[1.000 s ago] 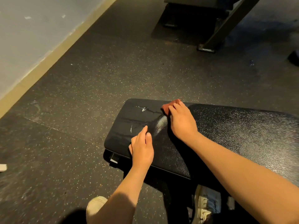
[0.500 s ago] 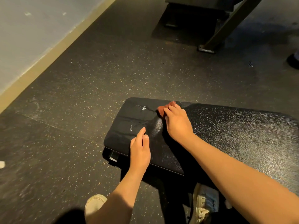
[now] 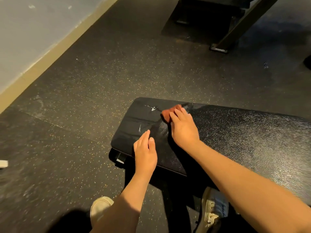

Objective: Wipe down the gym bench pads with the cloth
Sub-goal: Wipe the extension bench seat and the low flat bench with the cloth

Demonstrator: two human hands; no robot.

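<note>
Shoes: right at the bottom, a pale left shoe (image 3: 101,207) and a laced canvas right shoe (image 3: 212,211), both planted on the floor on the near side of the bench.
Left hand: the left hand (image 3: 145,155) lies flat on the near edge of the pad, fingers straight and held together, thumb alongside, holding nothing.
Right hand: the right hand (image 3: 184,130) reaches further across the pad, palm down, its straight fingers laid over the cloth and pressing it onto the vinyl.
Cloth: a small reddish-brown cloth (image 3: 168,112), bunched under the right fingertips. Only its far and left edges peek out past them. It is near the pad's far edge, well ahead of the left hand.
Bench pad: a black textured bench pad (image 3: 244,140) running off to the right, glinting where the light hits it. There are a couple of white scuffs at its left end, left of the cloth.
Bracket: a bit of metal bracket (image 3: 121,158) shows under the pad's near left corner.
Floor: dark speckled rubber floor (image 3: 84,98) all around, with a small white object (image 3: 3,163) at the left edge.
Wall: a pale wall (image 3: 25,39) with a tan baseboard (image 3: 50,54) running diagonally at upper left.
Far end: the dark frame (image 3: 239,26) of another piece of equipment, one foot on the floor.
</note>
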